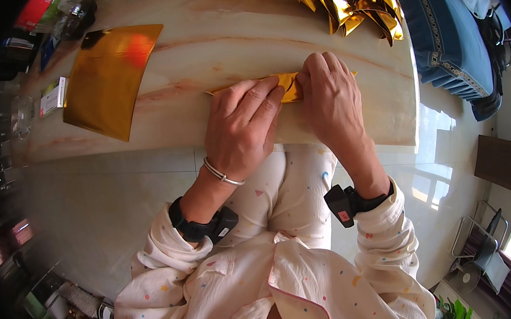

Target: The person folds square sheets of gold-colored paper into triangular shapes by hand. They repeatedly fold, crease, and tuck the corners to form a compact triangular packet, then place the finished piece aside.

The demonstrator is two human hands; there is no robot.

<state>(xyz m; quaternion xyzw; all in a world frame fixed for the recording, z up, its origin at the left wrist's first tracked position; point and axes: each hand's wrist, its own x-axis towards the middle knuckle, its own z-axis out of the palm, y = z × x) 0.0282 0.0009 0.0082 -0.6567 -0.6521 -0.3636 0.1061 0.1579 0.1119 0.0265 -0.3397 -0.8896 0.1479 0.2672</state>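
A narrow folded piece of gold foil paper (292,89) lies near the front edge of the marble-patterned table. My left hand (245,117) presses its left part with the fingertips. At its right part, the bent fingers of my right hand (331,93) pinch the foil from above; the thumb is mostly hidden. Farther left, a stack or sheet of flat gold foil paper (111,81) rests on the table. Several folded gold foil pieces (344,4) are heaped at the table's far right.
A small white box (53,97) stands beside the flat foil. Bottles and packages, one a red package (40,0), crowd the far left. A blue cloth-covered seat (455,45) is beyond the table's right edge. The marble-patterned table (181,120) ends just before my knees.
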